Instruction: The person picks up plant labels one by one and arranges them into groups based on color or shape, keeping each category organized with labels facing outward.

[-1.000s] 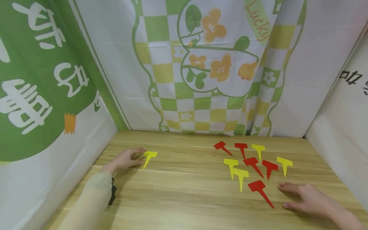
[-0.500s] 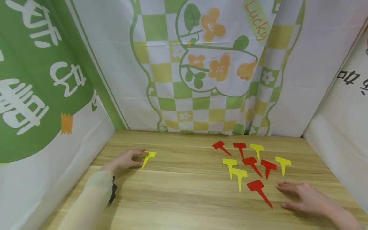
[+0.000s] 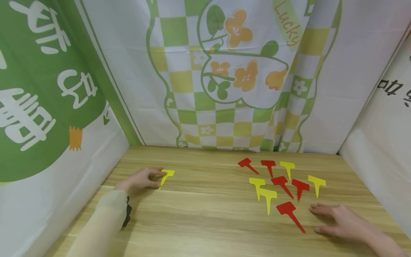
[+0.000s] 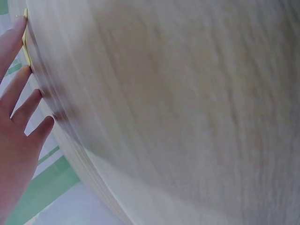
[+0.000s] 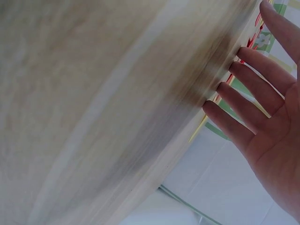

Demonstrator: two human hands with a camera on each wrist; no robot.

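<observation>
My left hand (image 3: 141, 178) is at the far left of the table, beside a yellow T-shaped plant label (image 3: 167, 172) lying on the wood. Its fingertips overlap the label's left side, and the thumb tip is by the stem. In the left wrist view, spread, fairly straight fingers (image 4: 16, 89) reach that label (image 4: 26, 47), seen edge-on. At the right, my right hand (image 3: 345, 221) rests palm down, holding nothing. Its straight fingers (image 5: 258, 72) touch the tabletop in the right wrist view. Nearest to it lies a red T-shaped label (image 3: 290, 214).
Several more labels lie in a loose group at right, among them a red one (image 3: 300, 188) and a yellow one (image 3: 317, 184). Two yellow labels (image 3: 268, 200) overlap. Printed cloth (image 3: 218, 125) hangs behind the wooden table (image 3: 199, 214) and along both sides.
My left fingertips have moved slightly right onto the yellow label, covering part of it. The label and my right hand have stayed in place.
</observation>
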